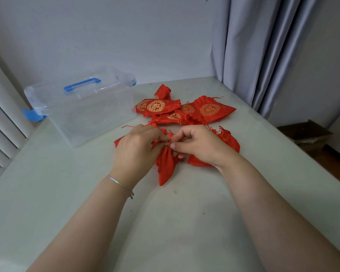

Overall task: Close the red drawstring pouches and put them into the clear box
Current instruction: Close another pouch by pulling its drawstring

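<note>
Fingertips of right hand (pixel 198 144) pinching gathered neck and cord of red drawstring pouch (pixel 165 165); left hand (pixel 137 148) curled on cords at same neck from other side. Pouch mid-table, body trailing toward near edge, neck bunched, seemingly almost shut. To finish well: pull both cords apart evenly, hold neck steady, cinch fully before lifting. Plain red satin, limp, flat, seemingly empty. Two more red pouches (pixel 228 142) partly under the hands. Pile of gold-medallion pouches (pixel 185 109) just beyond, toward far edge. Clear box (pixel 90 114) with blue handle at far left corner, lid off, seemingly nothing inside yet.
</note>
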A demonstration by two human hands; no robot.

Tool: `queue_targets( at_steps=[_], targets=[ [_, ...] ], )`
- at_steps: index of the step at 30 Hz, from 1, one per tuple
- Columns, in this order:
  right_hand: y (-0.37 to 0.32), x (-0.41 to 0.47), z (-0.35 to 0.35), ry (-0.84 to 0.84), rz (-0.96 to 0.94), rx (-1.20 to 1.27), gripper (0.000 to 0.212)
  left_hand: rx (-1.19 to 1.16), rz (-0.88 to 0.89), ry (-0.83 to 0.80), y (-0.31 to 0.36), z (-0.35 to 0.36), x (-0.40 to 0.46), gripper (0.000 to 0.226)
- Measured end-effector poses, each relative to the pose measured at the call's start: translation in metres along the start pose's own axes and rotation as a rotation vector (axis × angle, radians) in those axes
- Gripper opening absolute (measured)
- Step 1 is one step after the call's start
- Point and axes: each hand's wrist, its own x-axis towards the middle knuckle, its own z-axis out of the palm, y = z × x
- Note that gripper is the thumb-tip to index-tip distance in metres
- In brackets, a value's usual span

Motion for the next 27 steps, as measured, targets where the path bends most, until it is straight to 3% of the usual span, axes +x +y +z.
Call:
queue_targets(
  at_steps=[6, 11, 20, 24, 27],
  targets=[
    [-0.002, -0.002, 0.000, -0.022, -0.025, -0.044, 0.018, -0.144, -0.146, -0.043, 0.001, -0.002, 0.002, 0.013],
    [-0.002, -0.002, 0.000, -0.048, -0.009, -0.019, 0.015, -0.400, -0.312, -0.116, 0.001, -0.004, 0.003, 0.029],
    [-0.002, 0.000, 0.009, 0.005, 0.036, -0.047, 0.016, -0.360, -0.307, -0.172, -0.002, -0.006, 0.004, 0.014],
    [0.000, 0.001, 0.017, 0.153, 0.039, -0.233, 0.008, -0.294, -0.291, -0.053, -0.002, -0.002, 0.003, 0.010],
    [0.000, 0.002, 0.016, 0.172, 0.025, -0.363, 0.009, -0.296, -0.283, -0.049, -0.004, -0.002, 0.003, 0.012]
  ],
)
